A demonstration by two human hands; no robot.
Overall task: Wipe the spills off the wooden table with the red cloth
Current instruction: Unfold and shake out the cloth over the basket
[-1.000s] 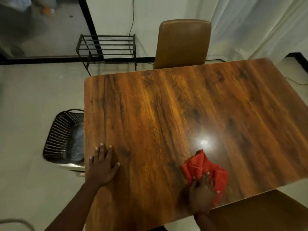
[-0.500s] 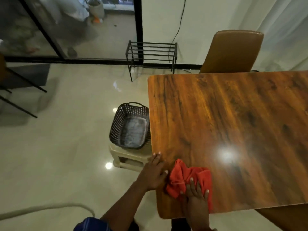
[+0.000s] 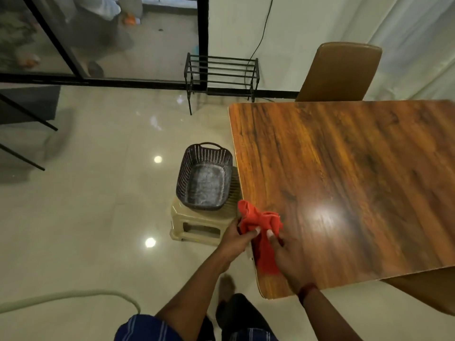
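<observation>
The red cloth (image 3: pixel 261 222) is bunched up over the near left edge of the wooden table (image 3: pixel 357 180), with one end hanging down past the edge. My left hand (image 3: pixel 236 236) grips the cloth from the left, just off the table. My right hand (image 3: pixel 288 252) pinches the cloth from the right, over the table's near left corner. The tabletop is glossy with a bright light reflection; I cannot make out any spill on it.
A dark perforated basket (image 3: pixel 205 178) stands on a beige plastic stool (image 3: pixel 197 227) just left of the table edge. A brown chair (image 3: pixel 342 72) stands at the far side, another at the lower right (image 3: pixel 423 289). A black metal rack (image 3: pixel 221 72) stands by the wall.
The cloth has moved left from the table's near middle to its left edge. My left hand left the tabletop and took hold of the cloth. The view has swung left.
</observation>
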